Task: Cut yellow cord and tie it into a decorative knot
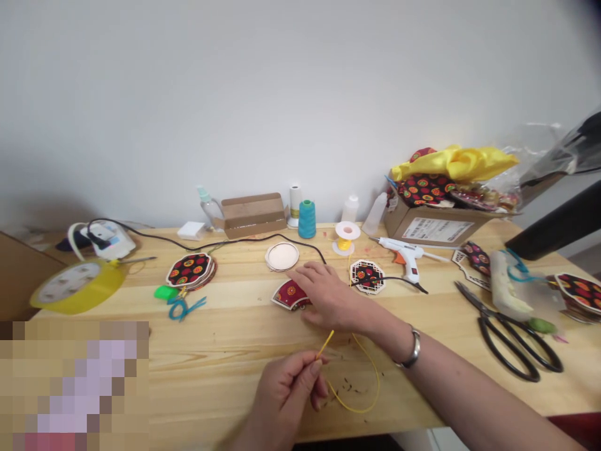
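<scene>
My left hand [293, 391], at the front of the table, pinches a thin yellow cord [370, 408] close to its tip between thumb and fingers. From there the cord loops to the right and back under my right forearm. Farther up, my right hand [328, 294] lies palm down with fingers stretched over the right end of a red, fan-shaped fabric piece [290, 293] with a pale rim. It hides that end, and a firm grip cannot be made out. Just behind is a round pale disc [282, 257]; to the right lies an octagonal floral piece [367, 277].
A glue gun [404, 255] and large black scissors [509, 335] lie to the right. A stuffed cardboard box [434, 227], a yellow spool [345, 241] and teal thread [307, 219] stand behind. Stacked floral pieces [190, 270] and yellow tape [77, 287] are left. A black cable [244, 240] crosses the back.
</scene>
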The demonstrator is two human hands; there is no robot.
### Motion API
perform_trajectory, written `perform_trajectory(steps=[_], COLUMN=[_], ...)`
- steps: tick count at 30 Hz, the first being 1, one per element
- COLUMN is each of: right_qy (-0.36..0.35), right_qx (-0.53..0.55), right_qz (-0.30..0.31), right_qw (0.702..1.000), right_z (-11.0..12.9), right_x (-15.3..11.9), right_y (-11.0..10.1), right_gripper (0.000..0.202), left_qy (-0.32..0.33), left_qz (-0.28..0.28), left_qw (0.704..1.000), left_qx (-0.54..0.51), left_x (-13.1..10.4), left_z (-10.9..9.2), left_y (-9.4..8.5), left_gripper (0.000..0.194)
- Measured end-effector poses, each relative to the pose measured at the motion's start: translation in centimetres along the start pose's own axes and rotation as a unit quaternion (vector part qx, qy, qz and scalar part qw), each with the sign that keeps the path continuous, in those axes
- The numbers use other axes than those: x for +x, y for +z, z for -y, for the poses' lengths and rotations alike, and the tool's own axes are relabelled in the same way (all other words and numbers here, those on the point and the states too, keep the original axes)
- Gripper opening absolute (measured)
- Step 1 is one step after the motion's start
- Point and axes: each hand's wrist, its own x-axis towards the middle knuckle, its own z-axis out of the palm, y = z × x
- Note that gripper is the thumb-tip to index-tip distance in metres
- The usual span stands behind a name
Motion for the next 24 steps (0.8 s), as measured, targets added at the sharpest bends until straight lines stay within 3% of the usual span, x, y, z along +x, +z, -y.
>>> perform_trajectory(steps=[13,18,21,24], right_qy=[0.01,0.026,0.024,0.095], right_qx=[-0.045,-0.031,0.023,0.143], right_qz=[0.024,0.016,-0.054,-0.131], right_qw=[0.999,0.999,0.998,0.976], right_z=[-2.3,-2.6,-2.7,-2.9], right_x=[1.9,2.0,1.4,0.1], right_y=[0.3,-0.4,-1.4,-2.8], right_gripper=[0.065,0.063,0.056,0.036], left_qy=[0.012,0.021,0.007,-0.019], left_qz=[-0.019,-0.035,-0.051,-0.067], left_qw=[1.0,0.999,0.998,0.995], left_qx=[-0.004,-0.013,-0.036,-0.073], left_x=[0.5,1.3,2.5,4.4], left_z=[-0.4,-1.9,-3.3,-4.7], left_y=[-0.6,-0.8,-0.9,-0.8], left_gripper=[0.026,0.025,0.024,0.025])
